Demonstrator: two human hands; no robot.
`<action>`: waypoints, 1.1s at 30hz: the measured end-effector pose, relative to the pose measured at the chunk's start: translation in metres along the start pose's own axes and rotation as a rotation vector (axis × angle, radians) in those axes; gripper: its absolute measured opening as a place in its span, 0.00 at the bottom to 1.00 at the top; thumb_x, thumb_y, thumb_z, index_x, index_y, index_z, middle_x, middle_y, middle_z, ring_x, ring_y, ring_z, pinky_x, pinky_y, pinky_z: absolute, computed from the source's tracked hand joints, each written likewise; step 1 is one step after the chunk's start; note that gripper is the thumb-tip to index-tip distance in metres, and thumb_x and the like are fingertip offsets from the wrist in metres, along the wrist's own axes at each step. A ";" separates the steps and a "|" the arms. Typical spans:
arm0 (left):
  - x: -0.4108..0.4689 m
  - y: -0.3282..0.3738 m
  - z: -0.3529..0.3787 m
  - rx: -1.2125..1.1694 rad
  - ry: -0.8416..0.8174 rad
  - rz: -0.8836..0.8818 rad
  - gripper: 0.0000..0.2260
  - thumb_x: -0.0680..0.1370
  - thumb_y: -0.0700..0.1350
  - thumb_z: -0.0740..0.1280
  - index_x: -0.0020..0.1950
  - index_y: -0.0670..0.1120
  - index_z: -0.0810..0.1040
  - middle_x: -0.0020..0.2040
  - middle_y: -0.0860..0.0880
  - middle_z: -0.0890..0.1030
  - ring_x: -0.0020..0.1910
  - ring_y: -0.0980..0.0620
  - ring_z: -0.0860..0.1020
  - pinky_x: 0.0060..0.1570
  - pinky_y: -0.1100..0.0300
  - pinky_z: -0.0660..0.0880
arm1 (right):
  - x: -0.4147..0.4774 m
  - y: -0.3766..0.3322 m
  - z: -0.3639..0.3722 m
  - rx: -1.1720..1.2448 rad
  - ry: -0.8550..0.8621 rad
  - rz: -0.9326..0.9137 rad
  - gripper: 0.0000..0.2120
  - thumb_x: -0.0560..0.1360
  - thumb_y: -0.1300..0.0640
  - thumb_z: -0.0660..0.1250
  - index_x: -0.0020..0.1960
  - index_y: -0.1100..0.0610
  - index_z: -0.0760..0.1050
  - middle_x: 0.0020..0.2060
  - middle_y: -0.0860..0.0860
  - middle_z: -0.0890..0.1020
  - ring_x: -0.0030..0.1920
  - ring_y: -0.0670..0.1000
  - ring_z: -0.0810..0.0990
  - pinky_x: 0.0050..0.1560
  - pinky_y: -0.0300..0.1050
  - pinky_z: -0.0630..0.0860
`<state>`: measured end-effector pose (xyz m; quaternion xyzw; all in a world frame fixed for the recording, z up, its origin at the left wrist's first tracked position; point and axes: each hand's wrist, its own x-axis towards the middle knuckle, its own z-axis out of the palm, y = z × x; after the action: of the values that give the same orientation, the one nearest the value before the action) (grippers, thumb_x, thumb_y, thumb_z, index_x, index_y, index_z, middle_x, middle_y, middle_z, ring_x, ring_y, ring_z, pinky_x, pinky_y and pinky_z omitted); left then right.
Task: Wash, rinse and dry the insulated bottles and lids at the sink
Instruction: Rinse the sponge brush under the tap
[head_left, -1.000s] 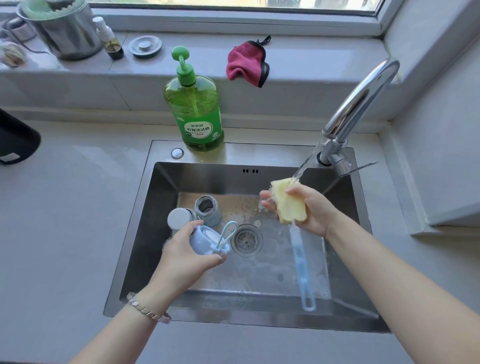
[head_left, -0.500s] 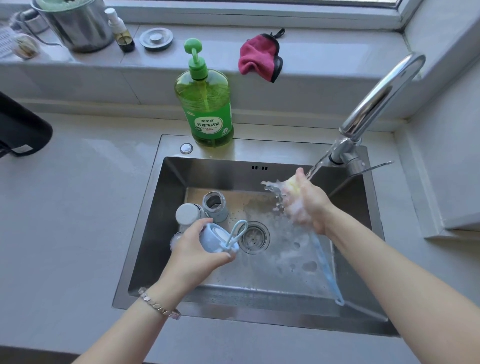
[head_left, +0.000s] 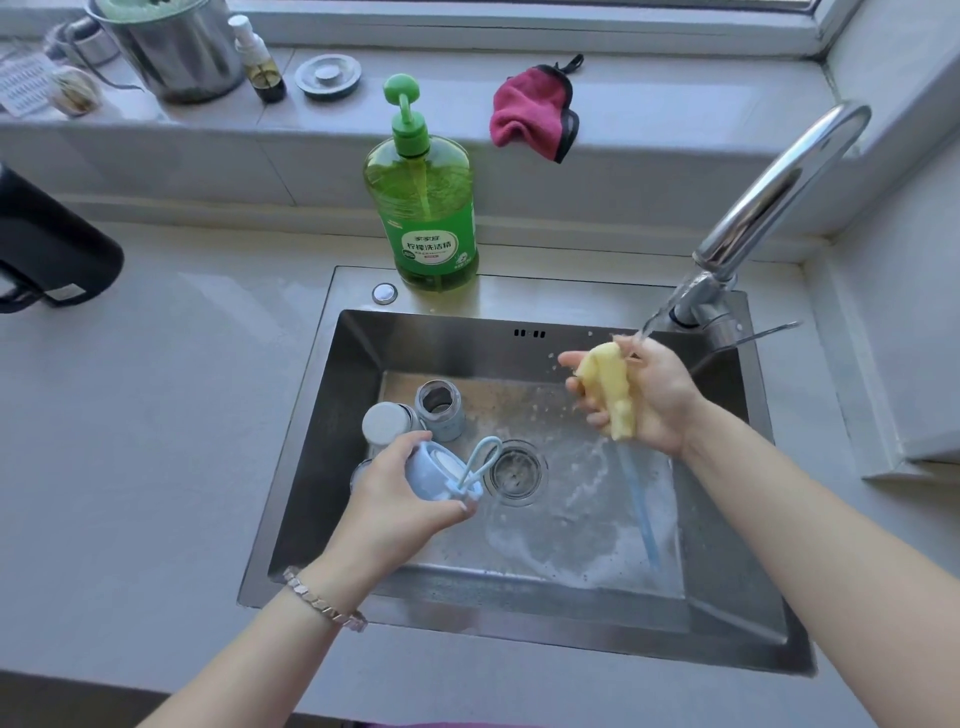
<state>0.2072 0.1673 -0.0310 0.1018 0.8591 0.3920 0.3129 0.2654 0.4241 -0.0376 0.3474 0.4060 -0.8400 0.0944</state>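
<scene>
The left hand (head_left: 395, 493) grips the lid (head_left: 434, 475), well left of the sponge brush (head_left: 608, 395) clasped in the right hand (head_left: 644, 400), handle hanging down.

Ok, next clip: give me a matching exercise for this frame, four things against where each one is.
Things:
1. blue lid
2. yellow sponge
3. pink cloth
4. green soap bottle

Places:
A. on the windowsill
B. in the left hand
C. on the sink's back rim
D. in the right hand, under the tap water

Pairs: 1-B, 2-D, 3-A, 4-C
</scene>
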 end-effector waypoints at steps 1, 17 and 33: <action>0.000 0.000 0.000 0.000 -0.003 0.000 0.33 0.62 0.44 0.78 0.65 0.52 0.71 0.56 0.50 0.76 0.53 0.54 0.76 0.50 0.64 0.72 | -0.002 0.000 -0.003 0.014 -0.035 0.001 0.21 0.76 0.51 0.48 0.54 0.61 0.75 0.35 0.56 0.80 0.31 0.50 0.70 0.29 0.40 0.69; 0.003 0.007 0.000 -0.003 0.003 0.001 0.32 0.62 0.46 0.78 0.64 0.52 0.71 0.55 0.52 0.77 0.51 0.56 0.77 0.51 0.64 0.73 | 0.001 0.011 0.006 -0.128 0.046 -0.119 0.14 0.78 0.47 0.57 0.59 0.52 0.69 0.40 0.53 0.77 0.20 0.41 0.70 0.15 0.29 0.58; 0.000 0.002 -0.002 -0.007 -0.018 -0.016 0.33 0.62 0.47 0.79 0.65 0.52 0.70 0.56 0.51 0.75 0.53 0.55 0.76 0.57 0.57 0.76 | 0.004 0.005 0.025 -0.278 0.265 -0.154 0.21 0.79 0.54 0.56 0.28 0.54 0.60 0.15 0.46 0.61 0.14 0.44 0.56 0.17 0.31 0.52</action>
<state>0.2054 0.1679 -0.0285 0.0974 0.8557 0.3915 0.3239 0.2524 0.4025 -0.0329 0.4062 0.5524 -0.7275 0.0226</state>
